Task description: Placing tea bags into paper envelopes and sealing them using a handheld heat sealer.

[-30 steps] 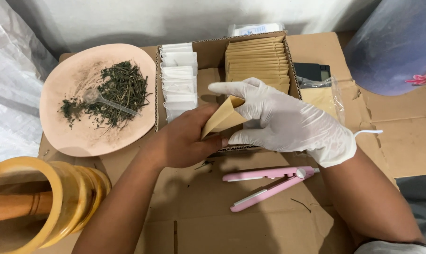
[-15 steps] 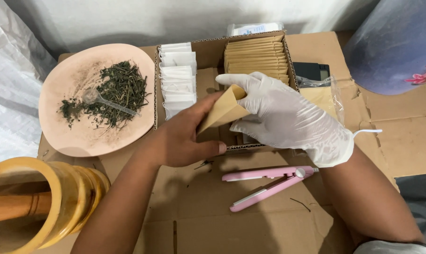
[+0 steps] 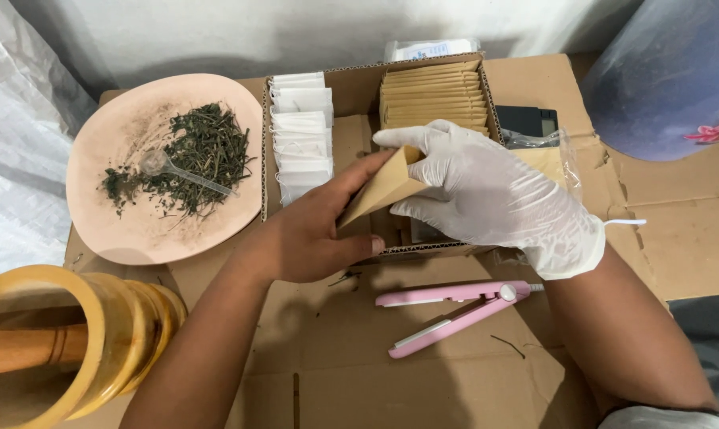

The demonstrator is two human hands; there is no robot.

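Only the head view to go on here. Both hands were up over the cardboard box (image 3: 359,95), sharing one small brown paper pouch (image 3: 385,189). The bare left hand (image 3: 316,234) gripped it from below and the left side, fingers along its lower edge, thumb tucked under near the box's front wall. The gloved right hand (image 3: 494,195) pinched the upper right end, fingertips curled over the top corner. The pouch's long axis ran on a slant, low end toward the left hand and near the person, high end up and to the right, so it was tilted, not flat.

Inside the box, a row of white sachets (image 3: 302,131) stood on the left and a stack of brown pouches (image 3: 432,95) on the right. Left of the box sat a pink plate (image 3: 129,230) with dried green herbs (image 3: 196,151) and a clear little spoon (image 3: 165,168) lying in them. On the cardboard-covered worktop (image 3: 677,238), just in front of the box, lay a pink sealer clamp (image 3: 454,310), half open. A wooden mortar (image 3: 73,342) sat at bottom left, and a dark scale (image 3: 528,123) was behind the right hand.
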